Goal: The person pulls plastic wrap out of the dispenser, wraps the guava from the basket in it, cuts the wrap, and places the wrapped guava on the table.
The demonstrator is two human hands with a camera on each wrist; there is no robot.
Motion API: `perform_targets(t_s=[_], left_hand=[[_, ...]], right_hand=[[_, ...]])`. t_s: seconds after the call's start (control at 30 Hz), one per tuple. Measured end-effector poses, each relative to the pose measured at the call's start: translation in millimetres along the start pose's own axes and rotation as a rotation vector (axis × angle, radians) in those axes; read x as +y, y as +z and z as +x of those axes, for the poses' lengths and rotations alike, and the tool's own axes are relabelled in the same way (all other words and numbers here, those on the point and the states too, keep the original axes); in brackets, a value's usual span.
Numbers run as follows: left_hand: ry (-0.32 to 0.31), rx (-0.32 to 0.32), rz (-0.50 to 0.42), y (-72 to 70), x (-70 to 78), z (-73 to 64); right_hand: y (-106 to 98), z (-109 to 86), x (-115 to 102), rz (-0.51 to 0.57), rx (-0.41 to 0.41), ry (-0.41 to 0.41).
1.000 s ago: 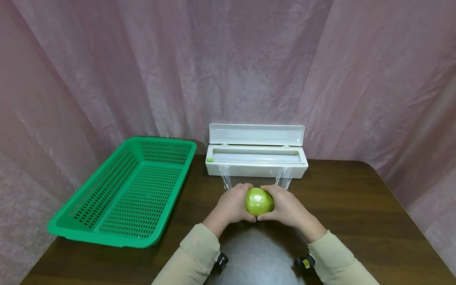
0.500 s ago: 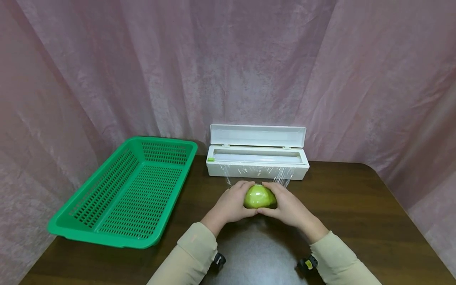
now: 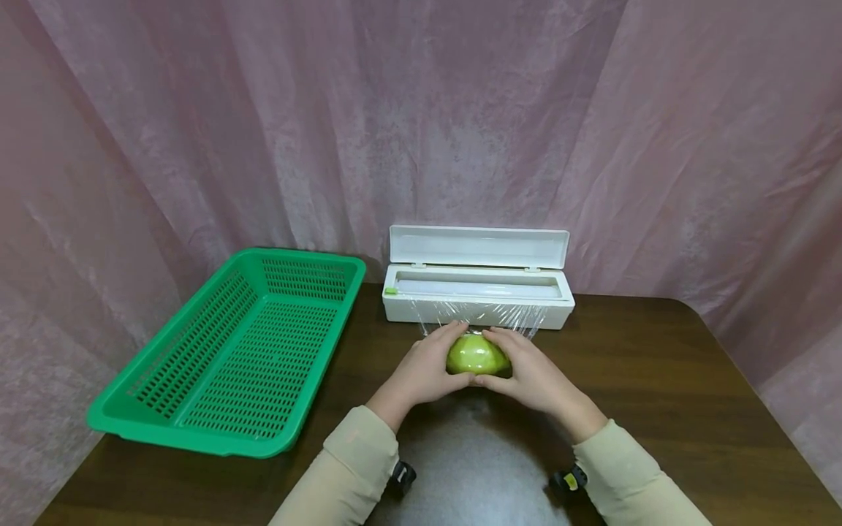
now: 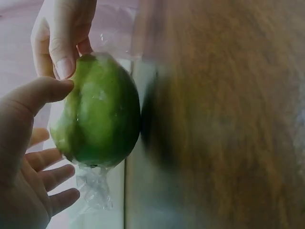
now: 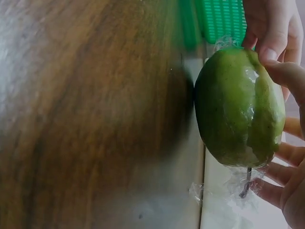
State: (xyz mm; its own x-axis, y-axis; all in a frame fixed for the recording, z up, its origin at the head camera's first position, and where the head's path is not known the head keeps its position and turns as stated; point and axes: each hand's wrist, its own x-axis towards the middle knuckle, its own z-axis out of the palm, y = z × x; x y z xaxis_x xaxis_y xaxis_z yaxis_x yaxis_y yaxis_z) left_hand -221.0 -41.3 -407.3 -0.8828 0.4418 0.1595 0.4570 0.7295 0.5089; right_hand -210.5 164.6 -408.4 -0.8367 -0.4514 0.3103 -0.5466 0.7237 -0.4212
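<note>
Holding a green fruit (image 3: 476,356) in clear film (image 3: 522,315) above the brown table (image 3: 658,380).
Facing an open white box (image 3: 401,312) at twelve o'clock, across stretched film; well apart from a green basket (image 3: 191,438) at nine. Grasped by left hand (image 3: 424,372) from nine and right hand (image 3: 534,372) from three, with thumb tips together at six.

The head view looked forward and down from above; both wrist views shared the green fruit (image 4: 102,112) close up.
</note>
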Motion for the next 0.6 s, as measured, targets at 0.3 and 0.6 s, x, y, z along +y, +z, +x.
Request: perform_targets(t_s=[0.3,0.6], left_hand=[[0.007,0.054,-0.078,-3.5,-4.3,0.9],[-0.003,0.107,-0.126,-5.6,-10.3,1.3]], right_hand=[[-8.2,6.3,-0.8,-0.010,0.039,-0.028],[-7.9,12.4,-1.5,-0.004,0.103,-0.053]])
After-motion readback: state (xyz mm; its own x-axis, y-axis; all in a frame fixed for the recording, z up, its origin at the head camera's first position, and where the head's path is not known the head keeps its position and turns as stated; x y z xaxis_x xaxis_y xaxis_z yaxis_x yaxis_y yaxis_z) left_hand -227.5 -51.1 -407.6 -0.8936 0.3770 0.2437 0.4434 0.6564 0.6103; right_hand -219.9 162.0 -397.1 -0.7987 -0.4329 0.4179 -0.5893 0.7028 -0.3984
